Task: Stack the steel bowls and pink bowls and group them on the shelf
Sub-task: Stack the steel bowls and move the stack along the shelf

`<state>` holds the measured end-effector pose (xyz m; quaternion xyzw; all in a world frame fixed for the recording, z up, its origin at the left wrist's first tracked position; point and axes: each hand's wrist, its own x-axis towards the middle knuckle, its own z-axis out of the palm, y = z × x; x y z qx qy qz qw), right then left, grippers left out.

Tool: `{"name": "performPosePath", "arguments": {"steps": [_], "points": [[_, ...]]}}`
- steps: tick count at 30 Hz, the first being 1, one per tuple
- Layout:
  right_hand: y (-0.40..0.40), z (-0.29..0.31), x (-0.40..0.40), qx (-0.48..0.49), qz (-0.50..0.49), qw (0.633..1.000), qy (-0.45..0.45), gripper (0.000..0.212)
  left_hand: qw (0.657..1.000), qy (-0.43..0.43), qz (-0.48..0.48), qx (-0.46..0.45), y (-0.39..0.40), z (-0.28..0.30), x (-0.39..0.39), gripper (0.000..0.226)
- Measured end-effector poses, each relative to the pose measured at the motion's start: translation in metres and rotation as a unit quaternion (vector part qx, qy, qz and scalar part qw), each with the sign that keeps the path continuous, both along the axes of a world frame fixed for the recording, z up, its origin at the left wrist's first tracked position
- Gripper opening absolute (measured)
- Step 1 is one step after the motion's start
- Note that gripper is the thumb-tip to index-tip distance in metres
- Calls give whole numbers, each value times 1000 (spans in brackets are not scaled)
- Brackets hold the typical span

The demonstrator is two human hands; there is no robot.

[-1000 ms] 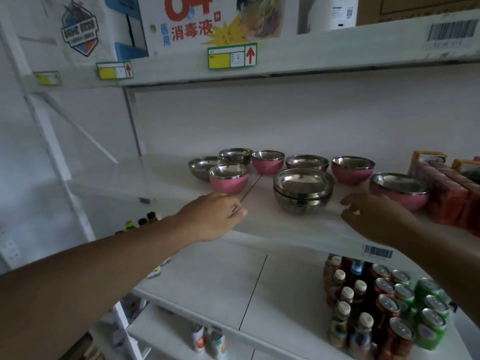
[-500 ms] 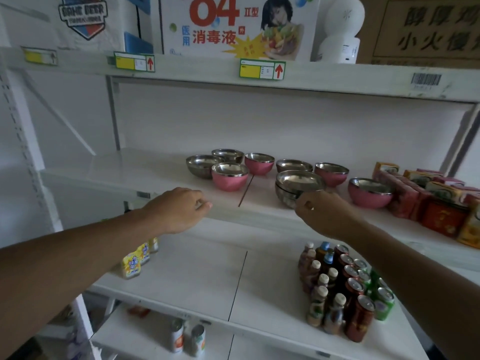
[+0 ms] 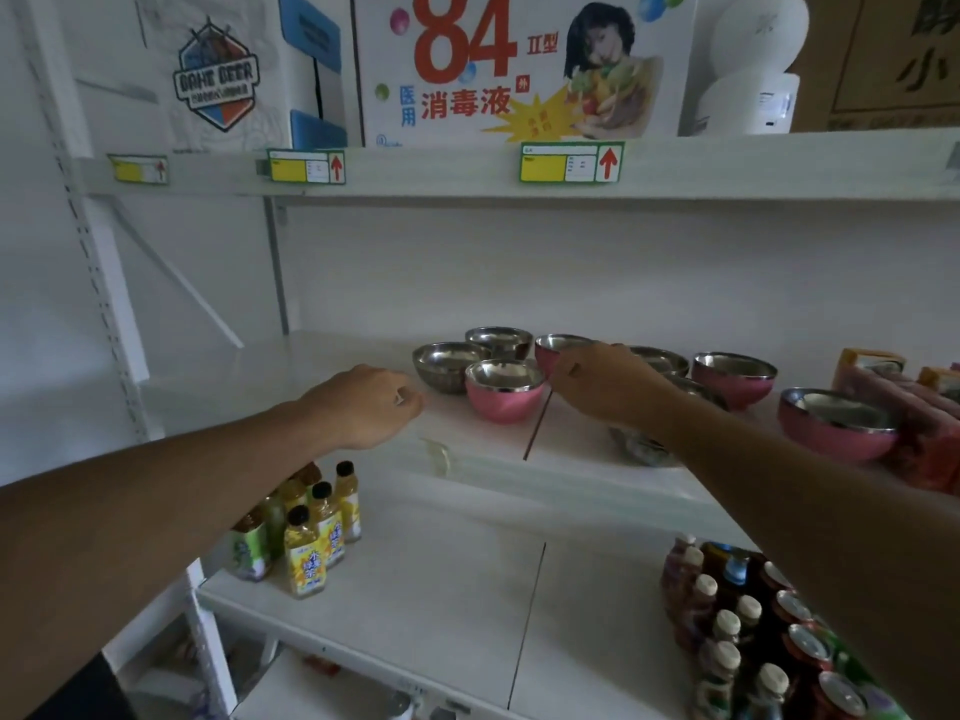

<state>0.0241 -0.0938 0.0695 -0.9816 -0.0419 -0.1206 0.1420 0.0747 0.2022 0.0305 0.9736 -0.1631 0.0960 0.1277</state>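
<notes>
Steel and pink bowls stand on the middle shelf [image 3: 322, 376]. Two steel bowls [image 3: 451, 366] [image 3: 500, 340] sit at the left, with a pink bowl [image 3: 504, 392] in front of them. My right hand [image 3: 602, 387] reaches over to the rim of a second pink bowl [image 3: 556, 350] behind it and covers its right side; a grip does not show. A stack of steel bowls [image 3: 641, 446] is mostly hidden under my right forearm. Another steel bowl [image 3: 660, 358] and two more pink bowls [image 3: 733, 376] [image 3: 836, 426] stand to the right. My left hand [image 3: 369, 405] rests curled and empty at the shelf's front.
Red and orange cartons [image 3: 930, 433] crowd the shelf's right end. The lower shelf holds yellow drink bottles [image 3: 311, 532] at the left and bottles and cans [image 3: 753, 631] at the right. Boxes sit on the top shelf [image 3: 467, 174]. A white upright [image 3: 104, 283] stands at the left.
My right hand moved left and back, from the steel stack to the rear pink bowl. My left hand drew a little left and curled. My view shifted upward and closer.
</notes>
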Motion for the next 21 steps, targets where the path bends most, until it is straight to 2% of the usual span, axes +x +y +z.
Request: {"name": "performPosePath", "arguments": {"steps": [7,11,16,21], "points": [[-16,7,75,50,7,998,37,26,998,9,60,3,2,4,54,42],[-23,4,112,85,0,995,58,22,998,12,60,9,-1,3,85,42],[-24,-4,156,17,-14,998,62,25,998,15,58,25,-4,4,132,51],[-13,-4,186,60,-35,996,61,29,998,6,64,17,1,0,183,62]]}}
